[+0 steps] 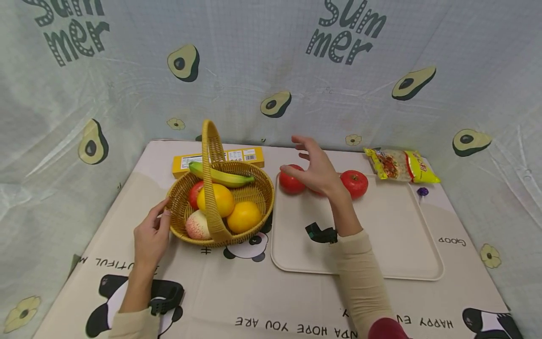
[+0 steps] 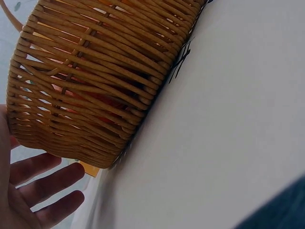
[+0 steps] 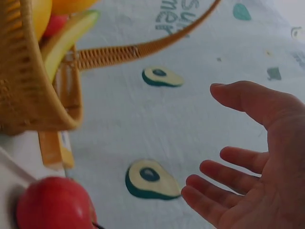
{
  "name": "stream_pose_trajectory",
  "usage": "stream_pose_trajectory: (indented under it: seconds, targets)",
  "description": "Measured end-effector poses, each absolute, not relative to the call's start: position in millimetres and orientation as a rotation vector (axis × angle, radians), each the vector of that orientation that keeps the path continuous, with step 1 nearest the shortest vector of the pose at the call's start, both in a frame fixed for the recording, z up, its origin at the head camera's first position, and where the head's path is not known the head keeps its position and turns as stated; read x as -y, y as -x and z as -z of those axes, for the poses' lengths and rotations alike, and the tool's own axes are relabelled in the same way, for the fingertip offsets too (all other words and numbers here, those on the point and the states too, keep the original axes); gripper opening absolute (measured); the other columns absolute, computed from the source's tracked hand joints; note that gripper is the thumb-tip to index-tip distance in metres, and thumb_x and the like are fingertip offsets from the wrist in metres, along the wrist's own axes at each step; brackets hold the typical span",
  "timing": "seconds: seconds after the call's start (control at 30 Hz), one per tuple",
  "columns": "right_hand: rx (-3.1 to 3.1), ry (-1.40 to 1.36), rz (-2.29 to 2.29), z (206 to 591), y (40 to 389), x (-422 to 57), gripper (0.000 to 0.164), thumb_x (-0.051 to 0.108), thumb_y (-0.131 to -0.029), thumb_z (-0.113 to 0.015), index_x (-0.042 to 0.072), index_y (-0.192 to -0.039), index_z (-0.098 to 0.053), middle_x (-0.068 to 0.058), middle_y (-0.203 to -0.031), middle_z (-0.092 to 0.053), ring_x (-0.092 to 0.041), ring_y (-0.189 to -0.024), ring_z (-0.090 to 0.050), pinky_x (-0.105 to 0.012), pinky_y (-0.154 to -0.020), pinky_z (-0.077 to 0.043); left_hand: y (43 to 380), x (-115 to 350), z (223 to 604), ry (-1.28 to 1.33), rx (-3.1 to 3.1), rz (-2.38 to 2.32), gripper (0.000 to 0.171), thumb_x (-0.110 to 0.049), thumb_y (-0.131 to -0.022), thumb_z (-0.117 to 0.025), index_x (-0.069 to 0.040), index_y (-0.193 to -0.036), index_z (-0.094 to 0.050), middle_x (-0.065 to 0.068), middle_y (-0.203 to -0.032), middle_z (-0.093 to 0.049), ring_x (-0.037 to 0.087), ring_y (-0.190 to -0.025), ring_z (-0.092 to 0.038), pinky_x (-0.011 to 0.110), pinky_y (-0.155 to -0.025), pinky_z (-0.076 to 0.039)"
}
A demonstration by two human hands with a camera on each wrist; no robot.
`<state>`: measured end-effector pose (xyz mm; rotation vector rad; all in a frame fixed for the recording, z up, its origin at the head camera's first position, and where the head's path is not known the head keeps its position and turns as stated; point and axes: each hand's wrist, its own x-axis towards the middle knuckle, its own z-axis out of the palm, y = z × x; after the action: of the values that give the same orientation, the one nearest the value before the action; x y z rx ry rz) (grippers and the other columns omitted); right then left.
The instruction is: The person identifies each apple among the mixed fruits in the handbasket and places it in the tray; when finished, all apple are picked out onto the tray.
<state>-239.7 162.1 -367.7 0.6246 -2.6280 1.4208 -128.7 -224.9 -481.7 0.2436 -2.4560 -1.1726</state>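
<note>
My left hand (image 1: 151, 235) rests against the left side of a wicker basket (image 1: 267, 188), fingers loosely extended; in the left wrist view several fingers (image 2: 50, 183) spread beside its wall. Inside the basket lie a banana (image 1: 222, 177), two oranges (image 1: 244, 217), a pale pink peach (image 1: 197, 225) and a partly covered red fruit (image 1: 194, 194). My right hand (image 1: 317, 172) hovers over the far left part of a tray (image 1: 398, 235), fingers apart and holding nothing. Near it sit a red apple (image 1: 292, 181) and another apple (image 1: 354, 183); a third red patch is mostly hidden behind the hand.
Behind the basket lies a yellow box (image 1: 247, 155). A yellow snack bag (image 1: 402, 165) lies at the tray's far right corner, with a small purple lollipop (image 1: 422, 191) beside it. The basket's tall handle (image 1: 211, 188) arches above the fruit. Patterned sheeting surrounds the table.
</note>
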Motion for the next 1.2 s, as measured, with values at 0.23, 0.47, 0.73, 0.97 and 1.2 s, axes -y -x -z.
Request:
stream_pose_trajectory:
  seconds: [0.23,0.47,0.73,0.97,1.2]
  targets:
    - [2.67,-0.746,-1.37,368.3,234.3,-131.7,0.079,0.03,-0.086,-0.077,0.007,-0.151,-0.039,-0.01,-0.153,-0.045,-0.025,-0.136,-0.049,-0.041,-0.114,-0.043,129.2,225.4,482.3,-0.254,2.461,1.179,0.04,-0.026,-0.105,-0.047,-0.012,-0.141,-0.058,0.013,-0.14,-0.062,0.036,-0.104,-0.071,-0.006,-0.075,-0.035]
    - [2.692,-0.836,-1.365,370.0,232.6,-108.2,0.079,0.035,-0.085,-0.077,0.009,-0.15,-0.04,-0.008,-0.151,-0.047,-0.024,-0.135,-0.049,-0.04,-0.114,-0.043,129.8,225.2,481.9,-0.245,2.452,1.181,0.04,-0.025,-0.105,-0.048,-0.012,-0.141,-0.058,0.015,-0.138,-0.063,0.038,-0.103,-0.071,-0.006,-0.074,-0.035]
    - [2.744,-0.926,-1.386,377.0,229.1,-83.4,0.081,0.035,-0.085,-0.077,0.011,-0.151,-0.039,-0.009,-0.152,-0.045,-0.031,-0.135,-0.05,-0.046,-0.114,-0.043,129.7,225.1,483.3,-0.243,2.444,1.176,0.04,-0.025,-0.105,-0.048,-0.01,-0.141,-0.058,0.014,-0.139,-0.063,0.038,-0.103,-0.071,-0.007,-0.075,-0.035]
    - [2.857,-1.032,-1.225,381.0,225.3,-63.4,0.085,0.043,-0.085,-0.076,0.012,-0.153,-0.036,-0.007,-0.154,-0.043,-0.024,-0.137,-0.047,-0.045,-0.117,-0.038,129.7,225.2,484.1,-0.242,2.45,1.174,0.04,-0.026,-0.105,-0.047,-0.011,-0.141,-0.058,0.012,-0.14,-0.062,0.037,-0.103,-0.071,-0.007,-0.076,-0.035]
    - [2.893,-1.131,-1.133,388.1,220.8,-46.7,0.087,0.049,-0.084,-0.074,0.013,-0.153,-0.036,-0.004,-0.156,-0.042,-0.02,-0.142,-0.042,-0.042,-0.119,-0.037,130.6,226.2,485.7,-0.239,2.457,1.171,0.041,-0.027,-0.105,-0.047,-0.011,-0.141,-0.057,0.013,-0.14,-0.062,0.038,-0.104,-0.071,-0.007,-0.076,-0.035]
